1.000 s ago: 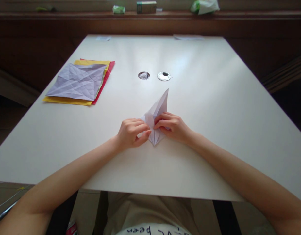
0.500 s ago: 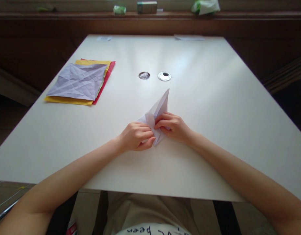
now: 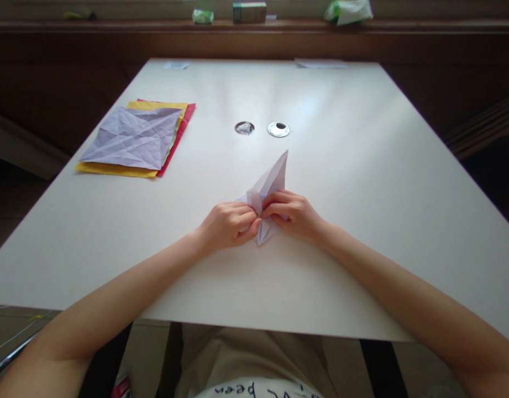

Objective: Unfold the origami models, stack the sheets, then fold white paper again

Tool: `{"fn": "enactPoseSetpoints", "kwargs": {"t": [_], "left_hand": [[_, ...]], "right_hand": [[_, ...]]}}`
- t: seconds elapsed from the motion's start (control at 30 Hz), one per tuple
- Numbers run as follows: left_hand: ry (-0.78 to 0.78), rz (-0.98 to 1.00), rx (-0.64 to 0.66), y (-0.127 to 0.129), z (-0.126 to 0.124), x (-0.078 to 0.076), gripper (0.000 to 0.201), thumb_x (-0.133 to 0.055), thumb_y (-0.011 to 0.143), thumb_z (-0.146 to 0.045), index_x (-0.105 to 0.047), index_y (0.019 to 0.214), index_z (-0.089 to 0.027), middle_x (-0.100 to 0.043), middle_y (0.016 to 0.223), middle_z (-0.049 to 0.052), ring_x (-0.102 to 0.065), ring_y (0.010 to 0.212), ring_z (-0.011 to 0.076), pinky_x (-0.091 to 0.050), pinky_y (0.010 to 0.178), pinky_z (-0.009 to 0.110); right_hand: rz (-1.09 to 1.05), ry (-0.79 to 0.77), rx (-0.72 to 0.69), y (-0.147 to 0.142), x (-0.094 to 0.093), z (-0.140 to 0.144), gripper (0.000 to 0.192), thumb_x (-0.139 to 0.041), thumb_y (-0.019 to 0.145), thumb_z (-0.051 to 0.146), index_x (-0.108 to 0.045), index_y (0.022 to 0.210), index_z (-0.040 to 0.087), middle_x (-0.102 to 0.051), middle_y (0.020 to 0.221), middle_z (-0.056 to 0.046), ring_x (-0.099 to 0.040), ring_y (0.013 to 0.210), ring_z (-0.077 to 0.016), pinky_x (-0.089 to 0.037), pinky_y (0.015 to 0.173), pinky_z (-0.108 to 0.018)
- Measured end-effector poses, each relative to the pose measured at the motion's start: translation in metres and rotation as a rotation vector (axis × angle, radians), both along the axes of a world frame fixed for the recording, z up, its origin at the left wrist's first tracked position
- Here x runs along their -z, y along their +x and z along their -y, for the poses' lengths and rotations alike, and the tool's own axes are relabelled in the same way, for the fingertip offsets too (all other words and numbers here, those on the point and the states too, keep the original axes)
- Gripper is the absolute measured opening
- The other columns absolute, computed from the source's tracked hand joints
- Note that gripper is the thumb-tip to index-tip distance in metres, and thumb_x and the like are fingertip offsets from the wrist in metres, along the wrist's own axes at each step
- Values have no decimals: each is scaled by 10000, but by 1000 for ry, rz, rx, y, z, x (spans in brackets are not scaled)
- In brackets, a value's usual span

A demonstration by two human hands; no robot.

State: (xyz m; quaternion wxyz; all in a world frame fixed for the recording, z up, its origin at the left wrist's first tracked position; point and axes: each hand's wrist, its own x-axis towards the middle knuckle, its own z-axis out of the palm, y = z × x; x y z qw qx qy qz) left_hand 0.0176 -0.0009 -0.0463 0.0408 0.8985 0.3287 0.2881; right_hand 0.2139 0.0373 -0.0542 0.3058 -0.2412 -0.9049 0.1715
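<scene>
A pale lavender folded paper (image 3: 271, 179) is held just above or on the white table, one long point aimed up and to the right, a shorter one toward me. My left hand (image 3: 231, 224) is closed on its left side, thumb and fingers pinching near the middle crease. From the right, my right hand (image 3: 293, 213) pinches the same paper, its fingertips almost touching those of the left. Both hands cover parts of the folds.
On the left of the table (image 3: 362, 265) lies a stack of creased sheets (image 3: 134, 135), lavender on top of yellow and red. Two round holes (image 3: 245, 128) with a metal-rimmed cover (image 3: 278, 129) sit beyond the paper. Small packages (image 3: 249, 12) stand on the back ledge.
My left hand has shifted slightly up, its thumb moving from the lower point to the middle of the paper. The right hand has stayed nearly still.
</scene>
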Motion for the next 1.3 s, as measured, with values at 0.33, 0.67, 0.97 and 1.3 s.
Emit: {"fn": "enactPoseSetpoints", "kwargs": {"t": [0.33, 0.67, 0.97, 1.3], "left_hand": [[-1, 11, -66, 0, -3, 1, 272, -403, 830, -223, -557, 611, -175, -661, 684, 35, -639, 722, 141, -507, 679, 250], [44, -16, -97, 1, 0, 2, 262, -418, 825, -223, -577, 624, -170, -675, 699, 32, -648, 733, 145, -513, 699, 255], [63, -19, -225, 2, -4, 1, 185, -462, 790, -178, -623, 705, -154, -698, 822, 61, -648, 821, 184, -525, 745, 298], [39, -38, -25, 4, -1, 0, 199, -442, 818, -186, -617, 727, -164, -695, 804, 33, -640, 855, 164, -516, 768, 282]], "right_hand": [[42, 16, 70, 1, -1, 2, 236, -469, 763, 65, -648, 721, 212, -640, 798, -31, -560, 745, -137, -448, 674, -244], [12, 34, 115, 0, 2, 0, 238, -484, 750, 58, -665, 711, 209, -635, 764, -30, -560, 730, -138, -451, 656, -246], [0, 29, 88, 0, 2, -1, 230, -480, 759, 67, -657, 717, 208, -629, 778, -35, -556, 720, -136, -451, 657, -251], [36, 52, 185, -1, 0, 1, 240, -470, 772, 81, -666, 738, 215, -632, 772, -29, -555, 725, -141, -445, 645, -248]]}}
